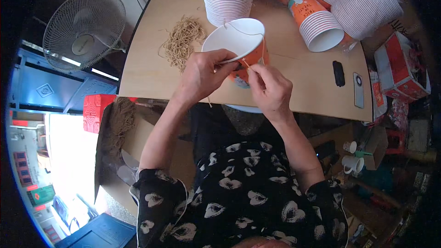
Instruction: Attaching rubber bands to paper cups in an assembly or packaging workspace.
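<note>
Two hands of mine are at one bucket: my left hand (202, 76) is clamped on its near rim, thumb and fingers together over the edge, and my right hand (274, 89) has thumb and fingertips pinched on a thin tan cord (246, 62) just outside the rim, to the right. The bucket (229, 39), white inside and orange outside, is tilted over the near part of the table (308, 82), and a length of cord crosses its open mouth. To its left I have a loose heap of tan cords (180, 46); just beyond it stands a tall stack of buckets (228, 2). Far right, a second stack (321, 25) lies on its side, beside wrapped stacks (367, 7). Nearer on the right lie a small black object (338, 73) and a flat grey one (359, 91). Off the table's left edge is a fan (83, 41); off its right edge, a red-and-white box (404, 64).
</note>
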{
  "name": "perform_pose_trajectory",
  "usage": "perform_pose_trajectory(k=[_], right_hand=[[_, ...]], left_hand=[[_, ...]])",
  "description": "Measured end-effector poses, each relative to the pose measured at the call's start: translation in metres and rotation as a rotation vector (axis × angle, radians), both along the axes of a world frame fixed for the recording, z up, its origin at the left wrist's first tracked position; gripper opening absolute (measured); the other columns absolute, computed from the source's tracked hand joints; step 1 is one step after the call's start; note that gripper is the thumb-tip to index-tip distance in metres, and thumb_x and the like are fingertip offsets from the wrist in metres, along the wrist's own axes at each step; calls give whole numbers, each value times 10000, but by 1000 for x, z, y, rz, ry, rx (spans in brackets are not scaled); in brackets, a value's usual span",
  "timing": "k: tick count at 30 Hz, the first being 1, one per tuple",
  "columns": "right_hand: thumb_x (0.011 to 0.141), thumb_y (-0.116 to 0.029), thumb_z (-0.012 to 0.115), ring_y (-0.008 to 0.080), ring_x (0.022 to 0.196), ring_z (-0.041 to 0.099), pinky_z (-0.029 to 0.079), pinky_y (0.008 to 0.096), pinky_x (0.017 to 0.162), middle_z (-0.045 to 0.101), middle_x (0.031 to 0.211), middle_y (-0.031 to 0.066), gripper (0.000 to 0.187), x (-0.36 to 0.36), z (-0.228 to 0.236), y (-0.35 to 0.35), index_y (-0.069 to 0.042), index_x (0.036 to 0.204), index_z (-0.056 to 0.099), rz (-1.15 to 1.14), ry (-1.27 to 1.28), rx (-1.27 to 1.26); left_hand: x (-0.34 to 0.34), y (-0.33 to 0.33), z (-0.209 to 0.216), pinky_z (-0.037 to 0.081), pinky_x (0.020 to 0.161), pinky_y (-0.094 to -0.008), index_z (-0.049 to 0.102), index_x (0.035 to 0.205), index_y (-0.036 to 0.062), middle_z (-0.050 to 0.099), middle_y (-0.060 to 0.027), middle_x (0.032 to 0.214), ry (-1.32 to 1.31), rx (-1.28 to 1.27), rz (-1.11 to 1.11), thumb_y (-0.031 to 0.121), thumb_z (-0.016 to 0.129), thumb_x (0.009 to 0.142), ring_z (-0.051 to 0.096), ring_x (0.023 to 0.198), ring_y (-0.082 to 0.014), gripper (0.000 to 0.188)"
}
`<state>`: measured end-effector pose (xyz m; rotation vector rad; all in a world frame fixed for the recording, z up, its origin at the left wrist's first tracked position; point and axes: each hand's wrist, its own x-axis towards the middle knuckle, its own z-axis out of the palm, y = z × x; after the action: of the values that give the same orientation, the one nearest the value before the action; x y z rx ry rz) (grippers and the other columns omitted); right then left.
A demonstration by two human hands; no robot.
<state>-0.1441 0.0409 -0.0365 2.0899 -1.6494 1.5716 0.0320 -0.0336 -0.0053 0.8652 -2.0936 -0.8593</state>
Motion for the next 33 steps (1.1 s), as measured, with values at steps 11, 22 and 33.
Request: perform_pose_trajectory(k=[11, 22, 33], right_hand=[[799, -20, 723, 240, 604, 635, 486, 333, 535, 639, 733, 99, 109, -15, -11, 26, -29, 865, 638, 47, 26, 80], [751, -23, 720, 249, 711, 592, 469, 367, 703, 639, 753, 75, 176, -78, 59, 36, -41, 918, 668, 171, 326, 328], [760, -26, 739, 233, 923, 603, 458, 391, 863, 642, 865, 68, 192, -42, 82, 40, -36, 941, 676, 495, 401, 191]], left_hand=[[-17, 27, -8, 531, 685, -309, 747, 939, 37, 711, -93, 826, 66, 195, -106, 145, 714, 875, 656, 744, -174, 130], [-11, 10, -8, 520, 699, -280, 741, 891, 42, 718, -45, 859, 12, 330, -294, 81, 733, 826, 655, 770, -124, 77], [-28, 24, 3, 572, 663, -264, 566, 1011, -34, 681, -94, 969, 252, 514, -267, 110, 521, 1006, 672, 784, -134, 151]])
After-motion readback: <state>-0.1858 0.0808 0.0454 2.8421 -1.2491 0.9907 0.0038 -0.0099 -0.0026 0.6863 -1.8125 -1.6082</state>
